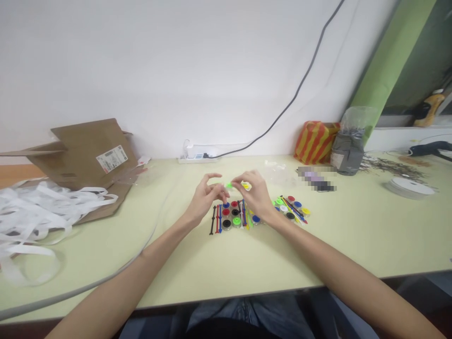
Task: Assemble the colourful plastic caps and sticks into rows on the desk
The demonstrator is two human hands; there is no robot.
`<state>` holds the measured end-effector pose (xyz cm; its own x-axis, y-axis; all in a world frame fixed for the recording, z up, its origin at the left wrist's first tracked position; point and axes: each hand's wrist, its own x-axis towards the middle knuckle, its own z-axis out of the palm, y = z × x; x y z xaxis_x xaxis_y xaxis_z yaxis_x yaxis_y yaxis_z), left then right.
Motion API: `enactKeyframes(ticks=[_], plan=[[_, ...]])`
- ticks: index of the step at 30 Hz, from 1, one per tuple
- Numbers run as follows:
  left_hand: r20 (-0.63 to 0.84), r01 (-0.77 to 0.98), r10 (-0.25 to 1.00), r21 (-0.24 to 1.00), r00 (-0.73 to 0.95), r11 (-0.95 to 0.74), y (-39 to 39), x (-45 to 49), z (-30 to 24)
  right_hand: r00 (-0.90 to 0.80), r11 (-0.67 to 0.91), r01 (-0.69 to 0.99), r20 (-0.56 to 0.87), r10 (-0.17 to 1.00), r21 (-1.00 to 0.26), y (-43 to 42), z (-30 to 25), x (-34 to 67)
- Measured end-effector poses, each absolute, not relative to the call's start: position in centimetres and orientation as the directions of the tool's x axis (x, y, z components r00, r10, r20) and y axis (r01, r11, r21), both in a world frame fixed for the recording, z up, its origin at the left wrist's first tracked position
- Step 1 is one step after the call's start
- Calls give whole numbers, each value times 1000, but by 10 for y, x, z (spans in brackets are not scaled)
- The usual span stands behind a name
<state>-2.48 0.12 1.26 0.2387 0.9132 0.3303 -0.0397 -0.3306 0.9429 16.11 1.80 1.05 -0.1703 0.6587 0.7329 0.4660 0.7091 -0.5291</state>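
My left hand (205, 197) and my right hand (256, 193) meet above the middle of the pale green table (226, 254). The left fingers pinch a small green disc (229, 185). The right fingers pinch a small yellow disc (246, 186). Just below the hands lies a clear packet of coloured discs and thin sticks (231, 216), with red, black, blue and green pieces. A second such packet (291, 209) lies to the right of my right wrist.
An open cardboard box (88, 155) and a heap of white strips (38, 207) sit at the left. A white power strip (197, 154) lies by the wall with a grey cable. A striped bag (316, 141), a plastic-wrapped grey bundle (349, 146) and a white roll (409, 186) are at the right.
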Motion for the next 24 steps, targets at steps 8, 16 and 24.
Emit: enactKeyframes(ticks=[8,16,24], plan=[[386,61,923,921,10,-385,13,-36,7,-173,487,699,538,825,-523,59,-5,191],[443,135,896,886,32,-443,12,-36,10,-316,468,823,425,848,-322,54,-8,176],[532,700,795,448,292,-557,10,-40,9,-306,432,866,419,855,-250,58,-12,179]])
